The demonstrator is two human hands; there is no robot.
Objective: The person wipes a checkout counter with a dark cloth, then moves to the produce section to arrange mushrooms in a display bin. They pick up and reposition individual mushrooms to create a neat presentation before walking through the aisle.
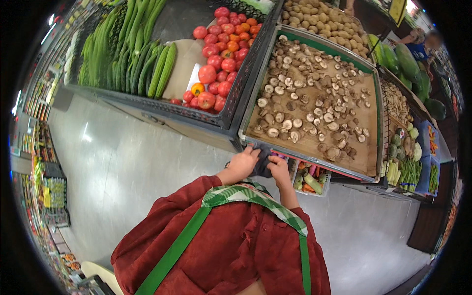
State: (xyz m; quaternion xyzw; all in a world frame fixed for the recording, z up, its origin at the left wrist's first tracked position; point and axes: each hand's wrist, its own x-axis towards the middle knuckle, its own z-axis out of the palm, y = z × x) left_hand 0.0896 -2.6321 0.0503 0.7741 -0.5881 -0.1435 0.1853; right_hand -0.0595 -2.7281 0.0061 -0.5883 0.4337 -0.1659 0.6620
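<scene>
Both my hands meet in front of my apron at the near corner of a mushroom bin (pixel 344 170). My left hand (pixel 244 162) grips one side of a dark cloth (pixel 262 162), and my right hand (pixel 278 169) pinches its other side. The cloth is bunched between them, so its full shape is hidden. Loose shiitake mushrooms (pixel 328 117) lie scattered over the brown liner of the bin just beyond my hands. Below the bin's edge, right of my right hand, sits a white basket of mixed vegetables (pixel 313 184).
Left of the mushrooms, a black crate (pixel 221 120) holds tomatoes (pixel 207 74); cucumbers (pixel 140 72) lie farther left. Potatoes (pixel 328 22) fill a bin behind. Winter melons (pixel 407 64) and a person (pixel 418 46) are at the far right. Grey floor (pixel 121 158) runs along the stands.
</scene>
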